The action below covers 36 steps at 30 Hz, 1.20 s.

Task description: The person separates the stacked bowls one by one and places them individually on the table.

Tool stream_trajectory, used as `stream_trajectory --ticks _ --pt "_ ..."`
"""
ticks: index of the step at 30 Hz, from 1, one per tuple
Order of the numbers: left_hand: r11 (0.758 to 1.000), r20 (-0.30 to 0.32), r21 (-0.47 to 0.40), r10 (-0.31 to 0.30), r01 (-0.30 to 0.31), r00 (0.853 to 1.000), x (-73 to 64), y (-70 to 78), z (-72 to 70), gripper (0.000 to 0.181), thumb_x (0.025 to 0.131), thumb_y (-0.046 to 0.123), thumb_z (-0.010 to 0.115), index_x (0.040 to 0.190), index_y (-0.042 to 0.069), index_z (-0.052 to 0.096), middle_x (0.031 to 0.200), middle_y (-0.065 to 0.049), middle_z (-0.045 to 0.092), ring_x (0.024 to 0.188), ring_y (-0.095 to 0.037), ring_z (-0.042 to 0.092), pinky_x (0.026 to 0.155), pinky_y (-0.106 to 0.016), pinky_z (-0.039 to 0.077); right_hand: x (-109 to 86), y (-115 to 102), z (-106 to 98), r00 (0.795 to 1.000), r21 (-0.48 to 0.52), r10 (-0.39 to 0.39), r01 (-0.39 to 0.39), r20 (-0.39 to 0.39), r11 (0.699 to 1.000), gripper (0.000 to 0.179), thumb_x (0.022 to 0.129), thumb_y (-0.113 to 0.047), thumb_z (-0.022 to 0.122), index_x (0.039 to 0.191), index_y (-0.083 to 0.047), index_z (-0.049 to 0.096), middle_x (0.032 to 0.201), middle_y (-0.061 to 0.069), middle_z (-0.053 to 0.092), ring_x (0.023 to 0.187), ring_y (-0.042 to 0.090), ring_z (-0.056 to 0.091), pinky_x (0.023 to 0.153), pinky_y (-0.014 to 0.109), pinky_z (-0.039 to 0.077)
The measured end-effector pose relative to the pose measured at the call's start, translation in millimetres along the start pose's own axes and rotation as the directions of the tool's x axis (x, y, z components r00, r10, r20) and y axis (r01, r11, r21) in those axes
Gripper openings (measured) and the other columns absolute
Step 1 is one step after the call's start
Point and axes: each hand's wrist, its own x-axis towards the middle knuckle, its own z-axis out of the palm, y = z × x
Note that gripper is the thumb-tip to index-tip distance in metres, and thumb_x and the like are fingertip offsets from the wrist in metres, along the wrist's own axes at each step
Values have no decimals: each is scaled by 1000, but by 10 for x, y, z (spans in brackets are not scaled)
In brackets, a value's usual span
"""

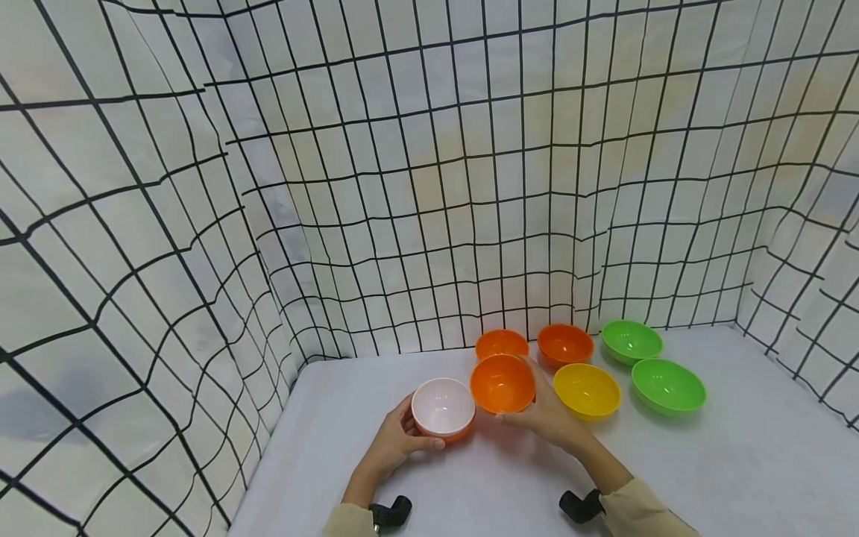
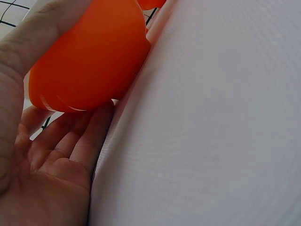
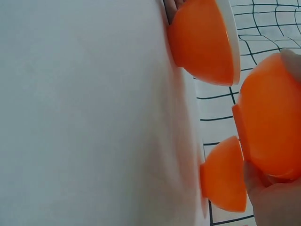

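Observation:
My left hand [image 1: 400, 440] holds a bowl with a white inside and an orange outside [image 1: 443, 407], its thumb on the near side. In the left wrist view the fingers [image 2: 84, 136] curve round the bowl's orange wall [image 2: 91, 56], which stands on the table. My right hand [image 1: 546, 410] grips an orange bowl [image 1: 503, 384] by its right side, thumb near and fingers far. From the right wrist, this bowl [image 3: 270, 117] is seen raised off the table and tilted. It is just right of the white-lined bowl [image 3: 204, 42].
Behind the raised bowl stand an orange bowl [image 1: 502, 344] and a darker orange bowl [image 1: 565, 344]. Right of my right hand are a yellow bowl [image 1: 587, 391] and two green bowls [image 1: 631, 341]. A white cloth [image 1: 322, 418] covers the table; black-gridded white sheets [image 1: 403, 186] enclose it.

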Motion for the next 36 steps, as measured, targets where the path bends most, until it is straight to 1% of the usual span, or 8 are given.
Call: stream_trajectory --ticks 7,14,18,24,28,33,36 --pt "1000 2 -3 1 -1 1000 11 -10 -2 105 71 12 95 158 17 37 157 -10 48 138 -28 53 113 -31 49 -4 46 8 999 -13 27 -28 -21 1000 123 73 -36 92 164 -17 11 164 13 31 146 37 38 115 62 43" --pt "1000 3 -12 -1 1 1000 18 -6 -8 105 71 11 95 158 16 37 157 -10 49 137 -28 54 113 -32 49 -10 125 22 998 -9 55 -55 -3 998 123 72 -36 93 163 -18 12 164 11 32 145 34 40 117 62 41" --pt "1000 3 -7 -2 2 1000 15 -13 -5 105 71 12 95 158 16 37 156 -11 49 137 -28 53 114 -33 49 0 169 39 997 -27 76 -76 -1 997 123 72 -34 93 164 -16 12 164 12 33 144 34 42 117 61 42" --pt "1000 4 -5 10 -10 1000 9 -14 -3 103 71 10 94 158 16 38 155 -11 50 137 -28 54 111 -28 50 -13 180 41 995 -55 99 -99 -9 994 120 74 -31 93 163 -11 15 160 15 38 142 34 44 117 60 41" --pt "1000 5 -8 9 -9 1000 7 -12 -1 104 71 10 94 158 16 38 155 -11 50 137 -29 54 110 -26 51 -24 166 14 993 -68 120 -118 13 991 119 76 -32 91 162 -9 13 159 16 37 142 35 43 118 61 39" --pt "1000 2 2 3 -3 1000 8 -4 2 104 71 12 94 158 16 37 156 -10 49 139 -29 53 114 -33 49 -28 148 -24 987 -110 158 -154 29 982 122 76 -35 90 163 -6 9 163 20 32 144 39 39 119 63 37" --pt "1000 -2 10 -4 4 1000 9 -8 2 104 71 13 94 158 17 37 156 -10 49 139 -29 52 116 -37 47 -24 150 -29 984 -121 174 -169 30 978 123 76 -36 90 163 -5 9 164 20 31 146 39 38 119 63 36"
